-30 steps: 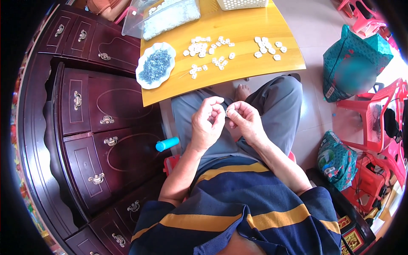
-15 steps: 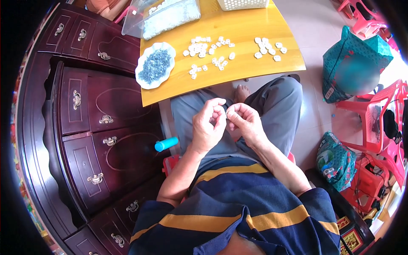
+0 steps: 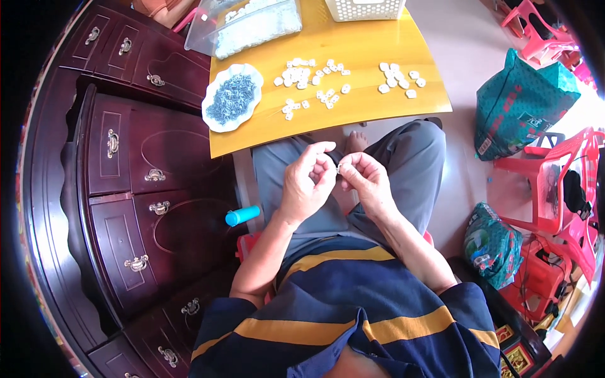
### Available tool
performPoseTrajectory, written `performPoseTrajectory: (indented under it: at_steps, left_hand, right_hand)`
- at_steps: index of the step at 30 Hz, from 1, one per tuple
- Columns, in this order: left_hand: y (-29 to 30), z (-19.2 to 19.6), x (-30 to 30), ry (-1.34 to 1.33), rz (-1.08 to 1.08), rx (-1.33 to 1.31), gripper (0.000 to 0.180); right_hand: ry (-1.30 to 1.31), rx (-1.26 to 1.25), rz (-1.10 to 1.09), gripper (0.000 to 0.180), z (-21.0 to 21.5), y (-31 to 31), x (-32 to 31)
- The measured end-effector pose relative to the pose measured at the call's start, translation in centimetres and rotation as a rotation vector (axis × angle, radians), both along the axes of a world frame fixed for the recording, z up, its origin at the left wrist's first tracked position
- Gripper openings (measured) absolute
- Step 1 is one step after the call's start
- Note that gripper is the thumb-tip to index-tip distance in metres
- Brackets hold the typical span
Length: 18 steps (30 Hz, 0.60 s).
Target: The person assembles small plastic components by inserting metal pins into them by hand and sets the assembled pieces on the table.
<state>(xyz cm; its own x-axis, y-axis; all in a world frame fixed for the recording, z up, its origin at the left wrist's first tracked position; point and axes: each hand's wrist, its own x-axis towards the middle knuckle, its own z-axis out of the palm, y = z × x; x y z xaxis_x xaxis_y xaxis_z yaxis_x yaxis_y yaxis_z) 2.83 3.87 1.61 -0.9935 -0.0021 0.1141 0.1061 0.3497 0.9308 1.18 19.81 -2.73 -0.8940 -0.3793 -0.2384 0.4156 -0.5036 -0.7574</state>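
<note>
Above my lap, just short of the table's near edge, my left hand (image 3: pixel 309 181) and my right hand (image 3: pixel 365 178) meet at the fingertips. Between them shows a tiny whitish piece (image 3: pixel 339 169), too small to name. My right thumb and forefinger pinch it. The left fingers are curled, with the thumb close to the piece; what they hold is mostly hidden. On the yellow wooden table (image 3: pixel 353 50) lie small white plastic pieces in loose groups, a larger one (image 3: pixel 299 74) in the middle and another (image 3: pixel 394 77) at the right. A white scalloped dish (image 3: pixel 209 113) holds many thin grey-blue metal-like bits.
A clear plastic tub (image 3: pixel 200 38) of white pieces and a white perforated basket (image 3: pixel 365 9) stand at the table's far side. Dark drawers (image 3: pixel 145 138) line my left, near a turquoise cylinder (image 3: pixel 242 215). Teal bags (image 3: pixel 523 107) and red plastic stools (image 3: pixel 548 183) are at right.
The hands stay nearly in place, fingertips still together. The whitish piece shows a little more between them. The whole view has shifted slightly.
</note>
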Motion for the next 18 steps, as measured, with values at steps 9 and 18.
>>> performPoseTrajectory:
  at_steps: [9, 18]
  left_hand:
    - [-0.5, 0.2, 0.2, -0.088, 0.007, 0.005, 0.028]
    - [-1.8, -2.3, -0.1, -0.144, 0.1, 0.129, 0.015]
  right_hand:
    - [-0.008, -0.012, -0.011, 0.008, -0.1, 0.1, -0.1]
    - [-0.069, -0.024, -0.088, 0.005, 0.0, 0.7, -0.9]
